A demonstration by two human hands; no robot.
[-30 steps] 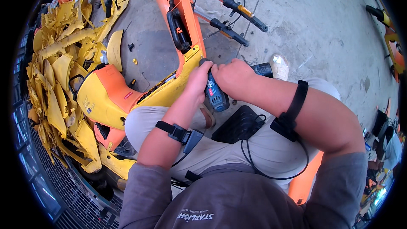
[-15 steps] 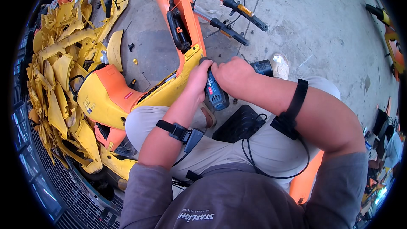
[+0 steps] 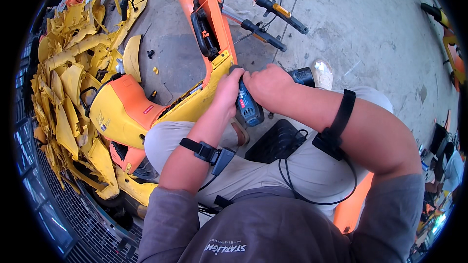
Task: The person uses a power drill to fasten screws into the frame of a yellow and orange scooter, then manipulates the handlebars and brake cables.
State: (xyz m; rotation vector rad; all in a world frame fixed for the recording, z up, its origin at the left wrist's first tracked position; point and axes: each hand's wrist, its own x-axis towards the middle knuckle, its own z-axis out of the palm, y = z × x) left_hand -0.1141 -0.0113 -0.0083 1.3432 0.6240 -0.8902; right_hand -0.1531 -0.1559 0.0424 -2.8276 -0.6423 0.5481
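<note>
A blue and black cordless drill-type tool (image 3: 249, 108) is held against the edge of a scooter body, its motor end pointing back toward me. My right hand (image 3: 267, 85) is closed around its handle, and the black battery (image 3: 302, 76) sticks out beyond the fist. My left hand (image 3: 230, 87) is closed at the tool's front end, by the scooter's yellow side panel (image 3: 199, 101). The tool's tip is hidden by my fingers. The scooter's orange front frame (image 3: 225, 31) rises just beyond my hands, and its yellow and orange rear cover (image 3: 127, 104) lies to the left.
A pile of yellow plastic panels (image 3: 73, 87) fills the left side. Two fork legs (image 3: 265, 5) with a looped cable extend from the scooter's far end. Between my legs lies a black ribbed part (image 3: 273, 141). Small loose pieces (image 3: 156, 70) dot the concrete floor (image 3: 370, 29).
</note>
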